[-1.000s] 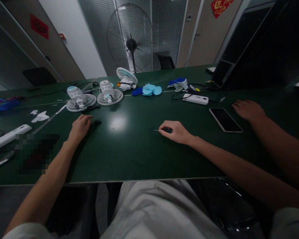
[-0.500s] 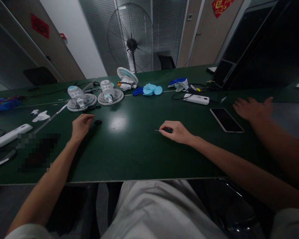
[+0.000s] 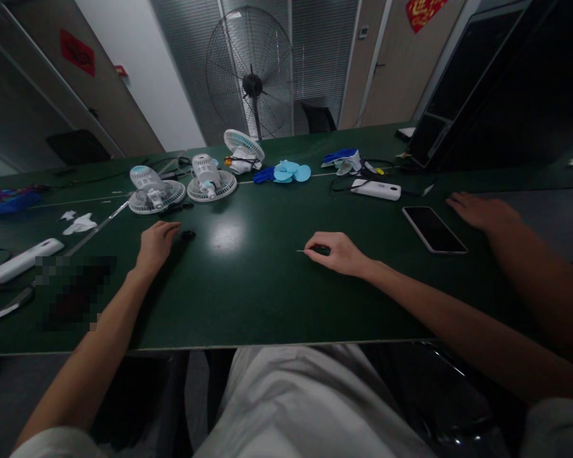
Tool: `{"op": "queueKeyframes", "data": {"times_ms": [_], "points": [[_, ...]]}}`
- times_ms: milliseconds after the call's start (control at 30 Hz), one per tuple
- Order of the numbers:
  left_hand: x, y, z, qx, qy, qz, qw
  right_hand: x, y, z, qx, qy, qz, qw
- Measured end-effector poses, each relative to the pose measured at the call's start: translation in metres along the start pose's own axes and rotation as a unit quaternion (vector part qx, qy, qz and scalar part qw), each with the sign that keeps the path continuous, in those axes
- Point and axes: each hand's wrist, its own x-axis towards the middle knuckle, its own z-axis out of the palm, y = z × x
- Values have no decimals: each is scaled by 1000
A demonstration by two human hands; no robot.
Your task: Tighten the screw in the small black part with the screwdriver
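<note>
My right hand (image 3: 337, 252) rests on the green table, closed around the dark handle of a small screwdriver (image 3: 322, 250). Its thin metal shaft points left from my fingertips. Farther left, my left hand (image 3: 156, 245) lies on its side on the table, fingers loosely bent and thumb a little apart. Nothing shows between those fingers. Just right of the fingertips is a small black part (image 3: 188, 235), apart from the hand. Beyond lie white fan heads (image 3: 212, 184) with grilles and a light-blue fan blade (image 3: 292, 171).
A phone (image 3: 434, 230) lies right of my right hand, with another person's hand (image 3: 482, 211) beyond it. A white power strip (image 3: 376, 189) and blue-white gloves (image 3: 346, 160) are farther back. Another white strip (image 3: 25, 261) and paper scraps (image 3: 80, 223) lie left. A dark monitor (image 3: 496, 95) stands at right.
The other person's hand at the right has lowered and turned flatter toward the table. My left hand has shifted very slightly; my right hand stays in place with the screwdriver.
</note>
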Motion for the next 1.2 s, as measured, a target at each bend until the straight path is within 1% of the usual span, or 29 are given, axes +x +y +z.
{"op": "queueKeyframes", "data": {"times_ms": [100, 200, 300, 433, 567, 633, 700, 767, 833, 1067, 1200], "points": [[0, 0, 1, 9, -2, 6, 1000, 0, 0, 0, 0, 1, -1, 1000], [0, -3, 2, 7, -4, -4, 1000, 0, 1, 0, 0, -1, -6, 1000], [1, -5, 2, -14, -3, -20, 1000, 0, 0, 0, -4, -4, -2, 1000], [0, 0, 0, -43, 2, -39, 998, 0, -1, 0, -3, -7, -2, 1000], [0, 4, 1, -60, 30, -10, 998, 0, -1, 0, -5, -3, -1, 1000], [0, 2, 3, -86, 19, 8, 996, 0, -1, 0, -7, -3, -3, 1000], [0, -1, 7, -110, -8, 13, 994, 0, 0, 1, -9, -2, -5, 1000], [0, -3, 10, -123, -35, 2, 992, 0, 1, 1, -12, -1, -6, 1000], [-1, -5, 11, -125, -48, -14, 991, 0, 1, 1, -12, -2, -5, 1000], [-3, -2, 8, -144, -48, -40, 988, -1, 0, -1, -7, -10, -4, 1000], [-3, -3, 6, -167, -67, -65, 982, -1, 1, 0, -8, -8, -2, 1000]]}}
